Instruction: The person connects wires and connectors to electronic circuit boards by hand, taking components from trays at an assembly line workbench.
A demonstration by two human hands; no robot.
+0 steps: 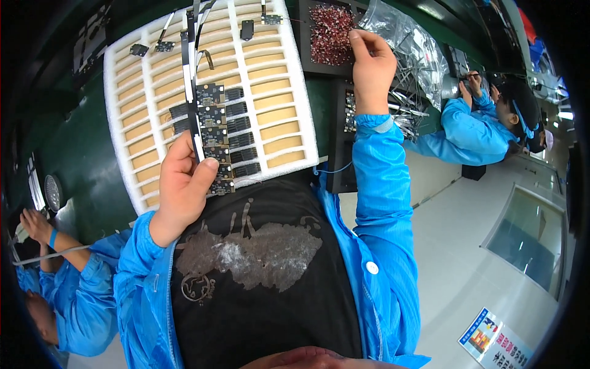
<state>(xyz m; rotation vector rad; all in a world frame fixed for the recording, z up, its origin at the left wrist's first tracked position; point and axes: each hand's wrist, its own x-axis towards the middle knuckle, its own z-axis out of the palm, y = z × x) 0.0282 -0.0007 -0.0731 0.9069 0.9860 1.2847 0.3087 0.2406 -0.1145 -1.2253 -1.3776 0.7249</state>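
Observation:
My left hand (187, 184) grips the lower end of a column of joined black circuit boards (213, 135), thumb on top. Long black-and-white flat strips (189, 74) run along the boards' left side, and black ribbed pieces (241, 132) lie along their right. Beneath them is a white foam tray (307, 111) with rows of tan slots. At the right, my right hand (373, 67) has thumb and index finger closed together over the edge of a dark tray (322, 69) of small red and silvery parts (330, 35). Whatever those fingertips hold is too small to make out.
Small boards with flat cables (165, 46) lie on the foam tray's far end. A clear plastic bag (412, 46) and loose metallic strips (405, 114) lie right of my right hand. Co-workers in blue sit at the right (470, 132) and lower left (80, 301).

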